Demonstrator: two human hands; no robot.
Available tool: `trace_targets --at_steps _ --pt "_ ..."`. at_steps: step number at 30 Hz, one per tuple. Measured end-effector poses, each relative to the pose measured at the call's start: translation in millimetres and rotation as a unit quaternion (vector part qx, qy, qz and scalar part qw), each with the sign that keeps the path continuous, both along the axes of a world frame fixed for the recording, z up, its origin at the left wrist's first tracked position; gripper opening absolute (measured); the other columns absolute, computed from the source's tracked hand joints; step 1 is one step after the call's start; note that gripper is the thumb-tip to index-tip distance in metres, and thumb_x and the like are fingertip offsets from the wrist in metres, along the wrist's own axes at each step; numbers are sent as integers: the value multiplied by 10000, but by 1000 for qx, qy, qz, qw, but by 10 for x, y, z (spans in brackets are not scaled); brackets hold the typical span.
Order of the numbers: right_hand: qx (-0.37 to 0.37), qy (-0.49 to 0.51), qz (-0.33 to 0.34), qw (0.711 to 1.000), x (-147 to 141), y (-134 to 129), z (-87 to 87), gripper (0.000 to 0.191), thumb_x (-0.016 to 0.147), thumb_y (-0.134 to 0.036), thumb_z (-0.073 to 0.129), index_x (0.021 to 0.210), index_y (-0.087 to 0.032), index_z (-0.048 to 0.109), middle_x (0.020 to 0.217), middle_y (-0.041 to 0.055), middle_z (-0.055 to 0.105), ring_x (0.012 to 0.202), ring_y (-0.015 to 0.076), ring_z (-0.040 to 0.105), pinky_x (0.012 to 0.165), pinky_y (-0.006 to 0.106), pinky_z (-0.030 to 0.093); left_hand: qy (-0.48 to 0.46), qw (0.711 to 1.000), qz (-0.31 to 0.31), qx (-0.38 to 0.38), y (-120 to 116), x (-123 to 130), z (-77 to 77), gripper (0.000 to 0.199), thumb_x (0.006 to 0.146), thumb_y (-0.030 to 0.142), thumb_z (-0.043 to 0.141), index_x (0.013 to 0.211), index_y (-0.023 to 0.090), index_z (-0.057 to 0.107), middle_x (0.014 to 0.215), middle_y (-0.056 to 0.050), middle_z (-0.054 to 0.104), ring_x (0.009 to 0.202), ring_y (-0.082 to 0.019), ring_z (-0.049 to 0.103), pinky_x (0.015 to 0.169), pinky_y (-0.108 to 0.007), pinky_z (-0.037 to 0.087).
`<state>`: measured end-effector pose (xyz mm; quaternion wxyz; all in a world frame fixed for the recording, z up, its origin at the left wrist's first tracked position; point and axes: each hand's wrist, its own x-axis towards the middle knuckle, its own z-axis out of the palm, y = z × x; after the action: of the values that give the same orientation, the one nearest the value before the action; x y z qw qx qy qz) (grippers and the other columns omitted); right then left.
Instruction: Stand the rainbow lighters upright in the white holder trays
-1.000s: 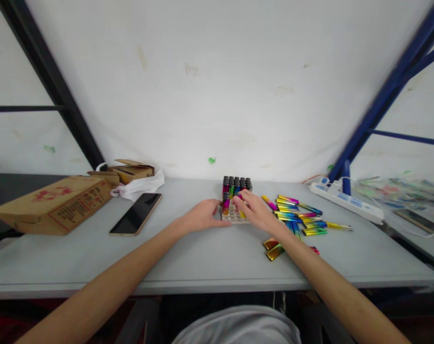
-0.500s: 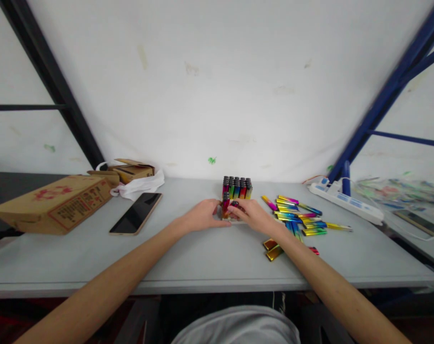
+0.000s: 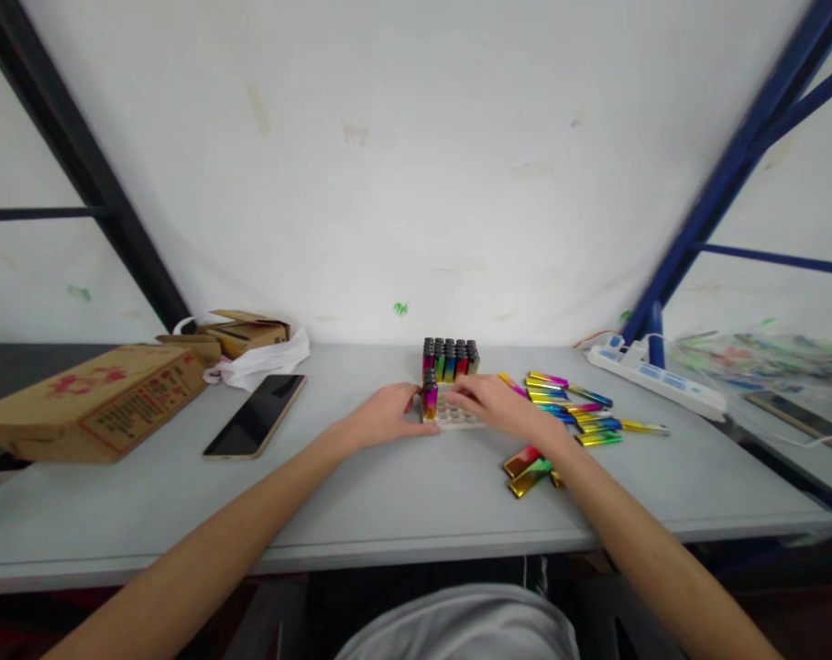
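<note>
The tray [image 3: 450,415] sits midway along the table [image 3: 375,495] over there, upright lighters [image 3: 450,362] across its back and at its front left; loose lighters [image 3: 598,424] lie to its right, the power strip [image 3: 663,379] farther right; leftward comes the phone [image 3: 257,417], then the carton [image 3: 90,394], a bag [image 3: 268,360] behind the phone

"Where does this view look from?"
"The person's head, facing forward and down across a gray table [image 3: 361,495]."
"How near?"
"Near enough that the gray shirt [image 3: 464,623] shows at the bottom center. The left hand [image 3: 385,414] and right hand [image 3: 499,403] look small, just below mid-frame."
"And beyond?"
"It's a wide view: the wall [image 3: 416,183] fills the upper half, seen nearly head-on."
</note>
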<state>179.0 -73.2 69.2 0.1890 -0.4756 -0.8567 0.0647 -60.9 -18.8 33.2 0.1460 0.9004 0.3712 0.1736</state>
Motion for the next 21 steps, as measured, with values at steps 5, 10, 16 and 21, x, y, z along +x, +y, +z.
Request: trace_targets --at_steps 5,10,16,21 --pt "-55 -31 -48 997 816 -183 265 275 978 -393 550 974 -192 739 926 77 754 807 214 668 763 305 474 2 1000 -7 0 -4 3 15 610 752 727 687 978 161 672 872 -66 687 738 -230 622 628 -296 396" --pt "-78 -88 -115 986 1406 -496 35 259 910 -336 573 1008 -183 758 1040 123 749 953 281 685 873 378 511 8 1000 -4 -3 -15 6 28 605 753 721 684 983 162 673 868 -66 688 733 -230 624 625 -295 397" --pt "-33 -87 -134 987 1574 -476 -331 319 947 -316 500 1117 -174 730 1129 150 708 1047 286 661 970 420 497 8 1000 5 -2 0 4 8 601 732 730 693 939 166 660 833 -54 667 713 -221 606 615 -294 385" --pt "-32 -123 -119 985 1522 -301 -349 305 967 -358 484 1017 -180 727 1028 142 723 978 294 666 907 423 507 13 1000 -6 2 7 1 0 600 752 730 680 938 161 648 843 -58 662 718 -219 601 621 -291 385"
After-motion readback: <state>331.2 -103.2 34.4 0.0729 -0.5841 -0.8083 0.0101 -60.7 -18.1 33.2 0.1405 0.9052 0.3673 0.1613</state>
